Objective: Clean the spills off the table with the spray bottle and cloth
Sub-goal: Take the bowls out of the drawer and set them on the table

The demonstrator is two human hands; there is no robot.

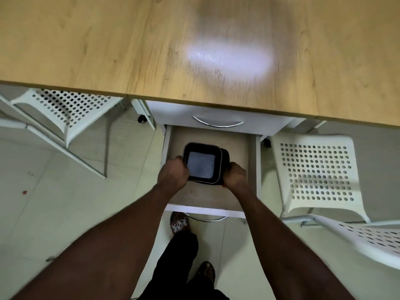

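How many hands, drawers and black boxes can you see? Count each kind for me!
Hands: 2, the left hand and right hand, both gripping the box
Drawers: 2, the shut top drawer and the open lower drawer
Black boxes: 1, the black box over the lower drawer
Total: 5

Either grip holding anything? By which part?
Yes: black square container over the open drawer. The left-hand grip is on its left rim, the right-hand grip on its right side.

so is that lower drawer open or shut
Open: the lower drawer is pulled out past the shut upper drawer, its floor showing around the black container.
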